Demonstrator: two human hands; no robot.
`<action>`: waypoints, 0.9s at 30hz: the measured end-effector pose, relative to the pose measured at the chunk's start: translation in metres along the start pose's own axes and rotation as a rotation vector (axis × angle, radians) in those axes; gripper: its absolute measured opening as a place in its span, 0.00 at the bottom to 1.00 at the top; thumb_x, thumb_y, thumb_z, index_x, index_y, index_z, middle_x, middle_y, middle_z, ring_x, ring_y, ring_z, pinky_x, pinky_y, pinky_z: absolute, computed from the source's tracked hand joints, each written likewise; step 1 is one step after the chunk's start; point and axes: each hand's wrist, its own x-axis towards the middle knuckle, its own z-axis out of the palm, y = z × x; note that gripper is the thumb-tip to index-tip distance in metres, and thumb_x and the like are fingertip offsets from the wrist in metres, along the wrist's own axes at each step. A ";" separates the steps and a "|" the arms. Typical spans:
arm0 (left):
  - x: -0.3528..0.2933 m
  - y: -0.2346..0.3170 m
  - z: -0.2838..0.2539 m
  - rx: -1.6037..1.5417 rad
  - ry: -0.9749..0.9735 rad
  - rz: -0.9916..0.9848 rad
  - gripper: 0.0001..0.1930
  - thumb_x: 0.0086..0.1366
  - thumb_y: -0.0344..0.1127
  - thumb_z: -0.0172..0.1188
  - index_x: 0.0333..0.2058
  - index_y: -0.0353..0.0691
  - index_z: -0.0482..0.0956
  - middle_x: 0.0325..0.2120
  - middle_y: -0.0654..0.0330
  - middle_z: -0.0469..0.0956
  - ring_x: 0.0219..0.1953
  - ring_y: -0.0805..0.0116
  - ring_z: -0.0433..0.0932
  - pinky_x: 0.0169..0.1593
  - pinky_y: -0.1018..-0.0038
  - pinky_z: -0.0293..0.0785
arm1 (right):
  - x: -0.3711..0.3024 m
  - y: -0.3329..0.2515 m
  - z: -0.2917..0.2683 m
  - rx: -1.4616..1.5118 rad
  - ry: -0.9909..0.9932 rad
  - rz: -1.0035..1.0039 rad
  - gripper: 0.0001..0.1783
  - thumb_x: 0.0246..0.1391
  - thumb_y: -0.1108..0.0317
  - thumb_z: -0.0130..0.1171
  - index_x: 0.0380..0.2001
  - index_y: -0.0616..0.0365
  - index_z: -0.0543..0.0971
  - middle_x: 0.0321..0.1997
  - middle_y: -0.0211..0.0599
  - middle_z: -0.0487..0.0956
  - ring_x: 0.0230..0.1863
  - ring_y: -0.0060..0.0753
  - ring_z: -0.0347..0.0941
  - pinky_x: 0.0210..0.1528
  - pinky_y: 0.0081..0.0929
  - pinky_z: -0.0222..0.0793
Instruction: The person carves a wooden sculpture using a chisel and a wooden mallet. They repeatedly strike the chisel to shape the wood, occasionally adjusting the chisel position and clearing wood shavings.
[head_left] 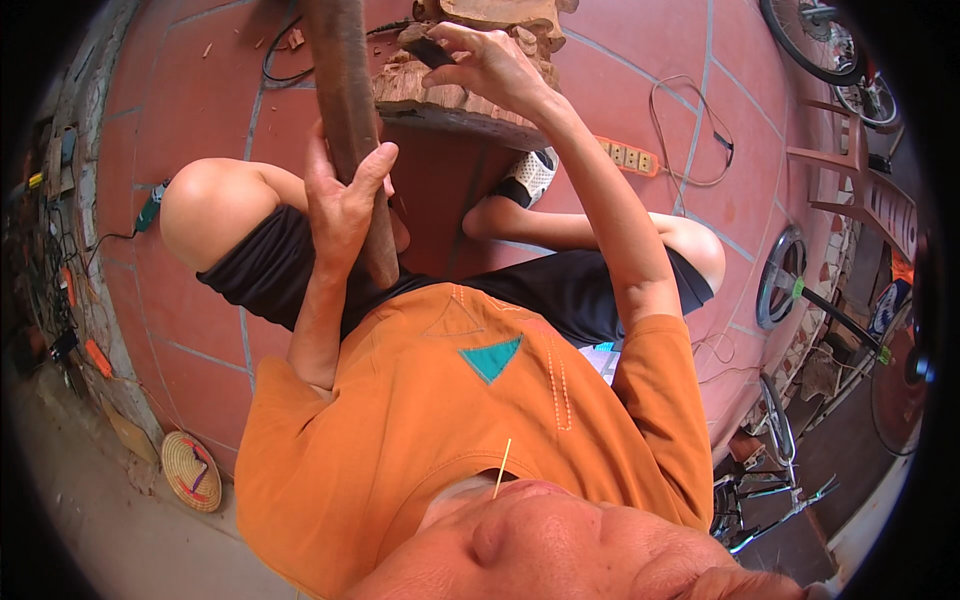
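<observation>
My left hand (342,200) is wrapped round a long brown length of wood (348,95), with the thumb raised along its side. The wood runs from the top edge of the view down to a blunt end over my lap, tilted slightly. Farther right, my right hand (490,72) pinches a small, flat, dark piece (428,50) between thumb and fingers; its exact kind is unclear. That hand is in front of a carved block of pale brown wood (460,112) standing on the floor between my legs.
Red tiles (620,80) cover the floor. An orange power strip (628,157) with a looping cord lies right of the carving. A green-bodied power tool (150,207) is beside my left knee. A plastic chair (865,180) and bicycle wheel (815,40) stand at right.
</observation>
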 end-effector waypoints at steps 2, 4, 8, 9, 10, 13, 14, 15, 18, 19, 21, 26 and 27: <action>0.002 0.002 -0.002 0.114 -0.052 -0.049 0.26 0.67 0.33 0.68 0.59 0.33 0.67 0.30 0.64 0.76 0.25 0.79 0.74 0.29 0.81 0.73 | 0.001 -0.001 0.000 -0.018 0.010 -0.007 0.33 0.49 0.52 0.76 0.57 0.50 0.79 0.46 0.44 0.87 0.44 0.38 0.86 0.46 0.35 0.80; 0.006 0.004 -0.008 0.199 -0.159 -0.131 0.26 0.67 0.33 0.67 0.59 0.33 0.67 0.30 0.64 0.76 0.24 0.79 0.74 0.29 0.81 0.72 | -0.002 0.000 0.000 -0.039 0.042 0.006 0.33 0.49 0.51 0.77 0.56 0.49 0.79 0.46 0.45 0.87 0.43 0.38 0.86 0.46 0.36 0.80; 0.000 0.009 -0.005 0.000 -0.062 -0.021 0.22 0.68 0.31 0.67 0.56 0.34 0.69 0.30 0.64 0.76 0.24 0.79 0.74 0.29 0.81 0.72 | -0.002 -0.001 0.004 -0.035 0.049 -0.003 0.34 0.48 0.50 0.77 0.57 0.48 0.79 0.47 0.46 0.86 0.44 0.40 0.86 0.46 0.36 0.79; -0.001 0.015 -0.003 -0.058 -0.012 0.038 0.21 0.68 0.31 0.66 0.54 0.34 0.69 0.30 0.64 0.76 0.24 0.79 0.74 0.28 0.81 0.72 | -0.001 -0.002 0.003 -0.055 0.050 0.001 0.34 0.48 0.50 0.77 0.57 0.48 0.79 0.47 0.46 0.86 0.44 0.41 0.86 0.47 0.37 0.79; -0.002 0.018 -0.002 -0.114 0.041 0.098 0.19 0.68 0.30 0.66 0.53 0.35 0.70 0.29 0.64 0.76 0.24 0.79 0.74 0.28 0.81 0.72 | 0.000 -0.003 0.003 -0.074 0.051 0.002 0.34 0.48 0.50 0.77 0.57 0.48 0.79 0.47 0.46 0.86 0.44 0.41 0.86 0.47 0.37 0.79; -0.001 0.009 0.000 -0.159 0.113 0.167 0.17 0.68 0.29 0.66 0.50 0.36 0.70 0.29 0.64 0.76 0.24 0.79 0.74 0.29 0.81 0.72 | 0.001 0.002 0.005 -0.036 0.023 -0.001 0.34 0.49 0.50 0.76 0.58 0.48 0.78 0.48 0.47 0.86 0.43 0.42 0.86 0.48 0.38 0.79; -0.002 0.009 0.004 -0.093 0.109 0.137 0.19 0.68 0.30 0.66 0.53 0.35 0.70 0.29 0.64 0.76 0.24 0.79 0.74 0.30 0.81 0.72 | 0.001 0.001 0.005 -0.048 0.027 -0.005 0.33 0.49 0.51 0.76 0.57 0.48 0.78 0.48 0.47 0.86 0.43 0.43 0.86 0.48 0.39 0.79; 0.000 0.005 0.001 0.105 0.054 0.023 0.24 0.67 0.32 0.67 0.58 0.33 0.68 0.30 0.64 0.76 0.24 0.79 0.73 0.30 0.80 0.72 | 0.001 0.000 0.006 -0.060 0.030 -0.009 0.33 0.49 0.51 0.76 0.57 0.47 0.79 0.47 0.47 0.86 0.43 0.43 0.86 0.48 0.39 0.79; 0.004 0.003 -0.009 0.245 -0.143 -0.025 0.29 0.67 0.34 0.68 0.61 0.32 0.66 0.31 0.64 0.76 0.23 0.79 0.73 0.28 0.80 0.72 | 0.002 0.002 0.009 -0.116 0.058 -0.067 0.32 0.50 0.52 0.76 0.57 0.47 0.79 0.47 0.46 0.86 0.43 0.41 0.86 0.48 0.38 0.79; 0.002 0.002 -0.011 0.141 -0.167 -0.061 0.29 0.67 0.34 0.68 0.61 0.32 0.66 0.31 0.63 0.76 0.23 0.79 0.73 0.27 0.80 0.72 | 0.001 0.002 0.010 -0.138 0.066 -0.092 0.31 0.50 0.53 0.76 0.57 0.46 0.79 0.47 0.45 0.86 0.43 0.40 0.86 0.47 0.37 0.79; -0.001 0.002 -0.012 0.021 -0.155 -0.078 0.29 0.67 0.34 0.69 0.61 0.32 0.66 0.31 0.63 0.76 0.23 0.80 0.73 0.27 0.80 0.72 | -0.002 0.003 0.004 0.001 0.059 0.029 0.29 0.51 0.54 0.76 0.56 0.46 0.80 0.47 0.43 0.87 0.43 0.36 0.86 0.46 0.34 0.79; 0.001 0.007 -0.019 -0.071 -0.041 -0.065 0.27 0.67 0.35 0.69 0.59 0.33 0.67 0.31 0.64 0.75 0.22 0.80 0.73 0.26 0.82 0.72 | -0.010 0.033 -0.010 0.447 0.219 -0.014 0.21 0.61 0.77 0.63 0.57 0.60 0.73 0.44 0.33 0.81 0.46 0.26 0.80 0.50 0.32 0.79; 0.002 0.007 -0.020 -0.095 -0.032 -0.071 0.26 0.67 0.35 0.69 0.58 0.34 0.68 0.31 0.64 0.74 0.22 0.79 0.74 0.26 0.82 0.72 | -0.012 0.040 -0.011 0.397 0.236 -0.028 0.21 0.61 0.76 0.63 0.57 0.60 0.74 0.44 0.33 0.81 0.45 0.26 0.79 0.49 0.31 0.79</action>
